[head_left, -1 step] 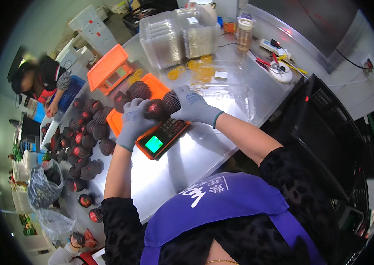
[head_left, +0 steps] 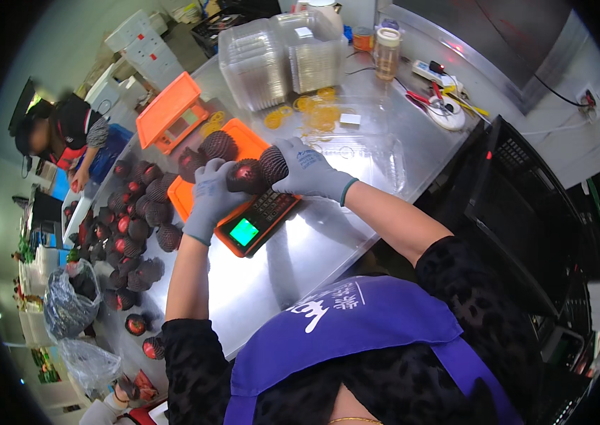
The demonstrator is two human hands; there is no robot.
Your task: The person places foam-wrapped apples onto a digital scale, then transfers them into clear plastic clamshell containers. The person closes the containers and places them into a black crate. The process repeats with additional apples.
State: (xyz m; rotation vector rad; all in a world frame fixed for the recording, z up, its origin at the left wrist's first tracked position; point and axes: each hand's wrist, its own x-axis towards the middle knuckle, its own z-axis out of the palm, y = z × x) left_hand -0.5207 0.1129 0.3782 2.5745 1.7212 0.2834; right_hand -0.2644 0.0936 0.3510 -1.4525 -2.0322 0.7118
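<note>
My gloved left hand [head_left: 211, 195] is closed on a red round fruit [head_left: 246, 177] in a black foam net, its red skin facing up. Pressed up beside it is another black-netted fruit [head_left: 273, 164], gripped by my gloved right hand [head_left: 310, 170]. Both fruits are over an orange scale [head_left: 243, 138] with a dark keypad and a lit green display [head_left: 245, 232]. Behind my left hand, two more netted fruits, one dark [head_left: 220, 146] and one reddish [head_left: 191, 164], are at the scale's far left part. My fingertips are partly hidden by the fruits.
Many netted fruits [head_left: 130, 227] lie heaped on the metal table's left side. A second orange scale [head_left: 171, 117] stands beyond. Clear plastic boxes [head_left: 254, 64] are stacked at the back, near yellow rings [head_left: 321, 113]. A co-worker [head_left: 66, 134] is at the far left; a black crate [head_left: 512, 219] stands at right.
The whole view has shifted very slightly. Both hands keep their hold on the two fruits, with no other visible difference.
</note>
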